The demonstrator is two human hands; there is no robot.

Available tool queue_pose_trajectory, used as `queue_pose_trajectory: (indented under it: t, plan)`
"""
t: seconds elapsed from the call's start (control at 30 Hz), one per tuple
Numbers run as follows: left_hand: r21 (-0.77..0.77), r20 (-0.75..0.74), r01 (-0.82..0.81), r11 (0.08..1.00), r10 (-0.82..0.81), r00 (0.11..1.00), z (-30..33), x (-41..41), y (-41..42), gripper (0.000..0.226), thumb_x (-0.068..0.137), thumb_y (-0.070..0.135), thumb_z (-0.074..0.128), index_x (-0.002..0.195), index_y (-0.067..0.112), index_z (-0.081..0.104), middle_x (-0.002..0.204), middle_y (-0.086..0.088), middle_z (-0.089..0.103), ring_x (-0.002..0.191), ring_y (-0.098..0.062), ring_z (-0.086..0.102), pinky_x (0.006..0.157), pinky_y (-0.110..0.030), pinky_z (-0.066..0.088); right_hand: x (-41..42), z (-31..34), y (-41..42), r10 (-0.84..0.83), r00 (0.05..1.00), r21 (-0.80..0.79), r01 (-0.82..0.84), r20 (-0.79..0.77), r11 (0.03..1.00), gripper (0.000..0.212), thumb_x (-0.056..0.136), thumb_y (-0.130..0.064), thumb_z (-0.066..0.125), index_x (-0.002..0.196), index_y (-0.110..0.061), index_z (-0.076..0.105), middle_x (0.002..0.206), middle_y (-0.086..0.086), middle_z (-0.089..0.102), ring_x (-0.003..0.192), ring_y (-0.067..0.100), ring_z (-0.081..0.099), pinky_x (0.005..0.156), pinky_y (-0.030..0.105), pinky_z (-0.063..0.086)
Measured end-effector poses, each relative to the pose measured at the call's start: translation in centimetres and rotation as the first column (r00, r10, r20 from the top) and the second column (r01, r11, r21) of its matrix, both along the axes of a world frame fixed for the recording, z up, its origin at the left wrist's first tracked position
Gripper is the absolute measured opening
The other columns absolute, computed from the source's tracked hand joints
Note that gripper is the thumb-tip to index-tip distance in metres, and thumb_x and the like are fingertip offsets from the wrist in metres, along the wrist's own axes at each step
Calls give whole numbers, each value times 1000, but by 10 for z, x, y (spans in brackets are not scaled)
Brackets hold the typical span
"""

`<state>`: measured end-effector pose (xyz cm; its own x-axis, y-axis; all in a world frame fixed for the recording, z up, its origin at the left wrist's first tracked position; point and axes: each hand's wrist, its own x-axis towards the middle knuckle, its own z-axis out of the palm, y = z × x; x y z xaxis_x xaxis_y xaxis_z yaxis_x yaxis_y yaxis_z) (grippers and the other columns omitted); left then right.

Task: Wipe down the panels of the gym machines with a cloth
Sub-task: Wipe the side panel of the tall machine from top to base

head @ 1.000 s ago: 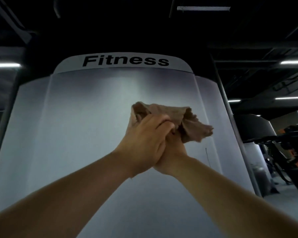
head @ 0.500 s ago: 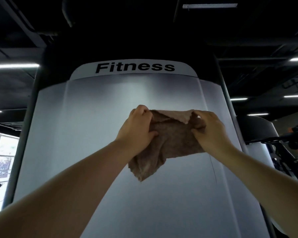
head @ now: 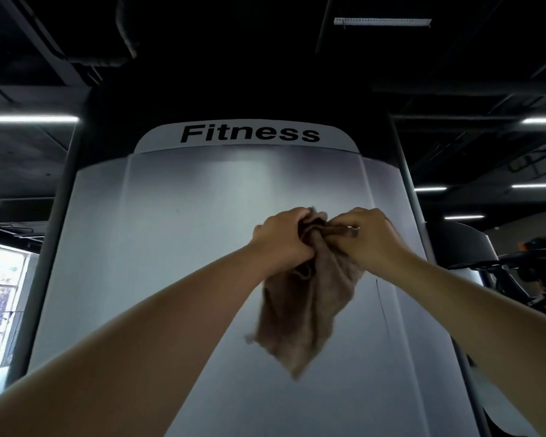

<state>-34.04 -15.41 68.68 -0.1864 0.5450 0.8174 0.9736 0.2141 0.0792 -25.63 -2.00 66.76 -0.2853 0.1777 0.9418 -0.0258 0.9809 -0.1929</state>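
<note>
A tall grey panel (head: pixel 177 279) fills the view, a "Fitness" label (head: pixel 249 134) across its top. In front of it hangs a brown cloth (head: pixel 303 313), its top bunched between both fists: the left hand (head: pixel 281 238) and right hand (head: pixel 366 238) each grip it, close together.

Dim room: thin ceiling strip lights (head: pixel 29 118) and a bright, blown-out window (head: pixel 0 294) at lower left give the light. The grey panel (head: pixel 202 231) shows soft sheen. Wide-angle bending curves the edges; the cloth (head: pixel 303 310) is slightly blurred.
</note>
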Motion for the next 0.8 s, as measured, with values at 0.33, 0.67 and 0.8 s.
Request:
queue_pose_trajectory:
  t: [0.33, 0.67, 0.8]
  plan:
    - [-112, 484, 220, 969, -141, 864, -2, 5, -45, 45, 80, -3, 51, 117, 21, 62, 114, -4, 64, 103, -21, 60, 81, -27, 51, 21, 2, -19, 100, 982, 0, -102, 157, 995, 19, 77, -17, 75, 89, -25, 61, 83, -11, 63, 81, 5, 60, 69, 10, 42]
    - [133, 486, 294, 947, -321, 813, -16, 2, -51, 22, 86, 5, 59, 81, 22, 72, 101, -6, 69, 101, -24, 61, 93, -35, 50, 31, 2, -66, 78, 940, 185, -146, 333, 972, 12, 73, -27, 77, 72, -35, 69, 81, -19, 62, 84, 2, 55, 75, 12, 40]
    - [58, 710, 489, 870, -381, 593, -18, 16, -62, 17, 82, 35, 62, 90, 21, 69, 84, 5, 66, 76, -12, 59, 64, -22, 47, 29, 7, -73, -6, 973, 274, -59, 231, 960, 22, 71, -31, 78, 79, -23, 59, 75, -10, 55, 71, 6, 51, 64, 23, 42]
